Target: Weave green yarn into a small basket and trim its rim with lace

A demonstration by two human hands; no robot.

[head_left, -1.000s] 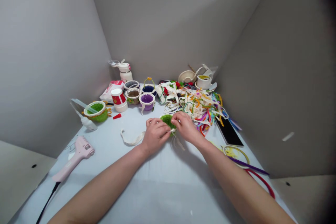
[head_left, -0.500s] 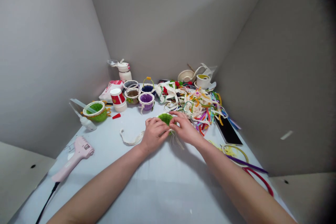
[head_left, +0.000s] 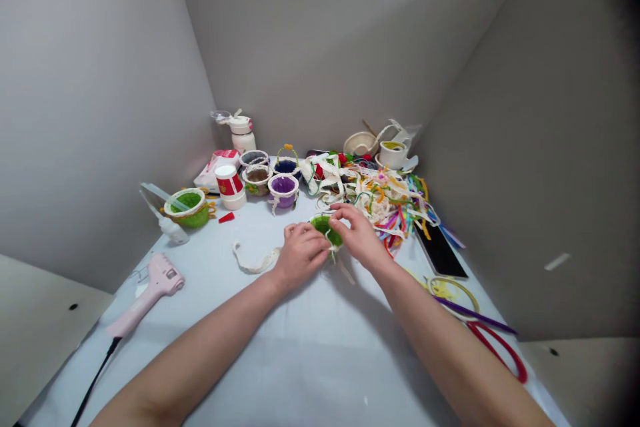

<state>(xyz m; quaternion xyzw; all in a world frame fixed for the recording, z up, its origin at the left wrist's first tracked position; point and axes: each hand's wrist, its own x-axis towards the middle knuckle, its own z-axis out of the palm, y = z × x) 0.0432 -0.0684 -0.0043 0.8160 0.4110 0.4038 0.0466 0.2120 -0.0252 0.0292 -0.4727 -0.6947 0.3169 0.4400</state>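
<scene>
A small green cup [head_left: 326, 227] with a strip of cream lace at its rim sits on the white table [head_left: 280, 360], between both my hands. My left hand [head_left: 300, 255] is curled against its near left side, fingers closed on the cup and the lace. My right hand [head_left: 356, 235] reaches over its right side, fingertips pinching the lace at the rim. A loose tail of cream lace [head_left: 253, 261] trails left from under my left hand.
A pink glue gun [head_left: 150, 285] with its black cord lies at the left. A green lace-trimmed cup [head_left: 188, 207], a red and white cup [head_left: 230, 185], several small decorated cups [head_left: 283, 188] and a bottle [head_left: 242, 133] stand behind. A heap of ribbons and pipe cleaners [head_left: 385, 199], a dark phone [head_left: 441, 251].
My right hand's fingers have lifted over the top of the green cup's rim with the lace. The cup has turned a little between my hands. My head shifted slightly.
</scene>
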